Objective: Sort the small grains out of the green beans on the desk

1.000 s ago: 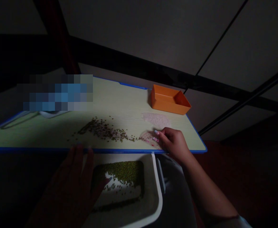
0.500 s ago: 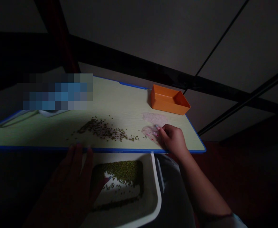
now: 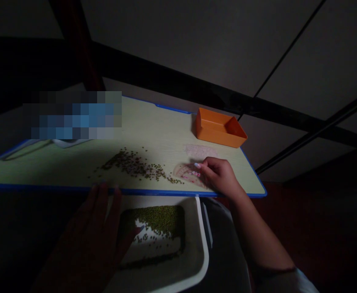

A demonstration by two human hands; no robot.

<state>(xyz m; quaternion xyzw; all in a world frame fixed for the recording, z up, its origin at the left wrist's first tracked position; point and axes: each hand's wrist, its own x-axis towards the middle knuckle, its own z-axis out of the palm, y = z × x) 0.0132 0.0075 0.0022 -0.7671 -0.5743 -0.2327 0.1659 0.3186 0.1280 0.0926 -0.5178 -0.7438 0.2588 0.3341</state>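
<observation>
Small green beans, which look like mung beans [image 3: 132, 165], lie scattered on the pale table. At their right end my right hand [image 3: 219, 175] is closed in a pinch on a clear, curved plastic piece with pink marks [image 3: 186, 174], which rests low against the tabletop. Its exact kind is hard to make out. My left hand [image 3: 90, 232], in deep shadow, lies over the left side of a white tub [image 3: 203, 244]. Its fingers are stretched out towards the table edge, the thumb reaching inside. More green beans [image 3: 163, 217] cover part of the tub's floor.
An orange open box [image 3: 218, 136] stands at the table's back right. Just in front of it is a pale pinkish patch [image 3: 200, 150] on the surface. A blue edge [image 3: 154, 193] borders the table [image 3: 154, 126]. The back left is blurred out.
My right hand has slid the clear plastic piece slightly left, up to the right end of the scattered beans. My left hand has stayed in place.
</observation>
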